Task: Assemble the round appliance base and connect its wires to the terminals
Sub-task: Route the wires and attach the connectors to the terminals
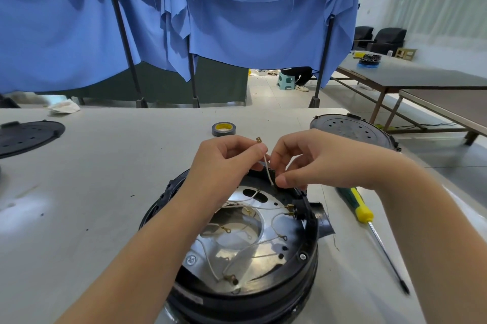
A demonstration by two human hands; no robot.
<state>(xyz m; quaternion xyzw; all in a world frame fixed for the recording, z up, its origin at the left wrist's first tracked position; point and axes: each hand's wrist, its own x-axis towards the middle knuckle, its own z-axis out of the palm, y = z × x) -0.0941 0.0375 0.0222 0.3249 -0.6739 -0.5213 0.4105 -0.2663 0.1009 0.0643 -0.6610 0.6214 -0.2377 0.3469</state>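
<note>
The round black appliance base [303, 268] lies upside down on the table in front of me, its shiny metal plate [266, 265] showing with several thin white wires and brass ring lugs across it. My left hand [224, 165] pinches one white wire [267, 168] just below its brass spade connector [259, 140], above the far rim. My right hand [313, 160] is curled over the same far rim, thumb pressed where the wire meets the black housing. A black terminal block [297, 211] with brass tabs sits at the right rim.
A yellow-and-green screwdriver [366, 214] lies right of the base. A roll of tape [223, 129] stands beyond my hands. Black perforated covers rest at the far right [350, 130] and far left [29, 136]. Blue curtains hang behind the table.
</note>
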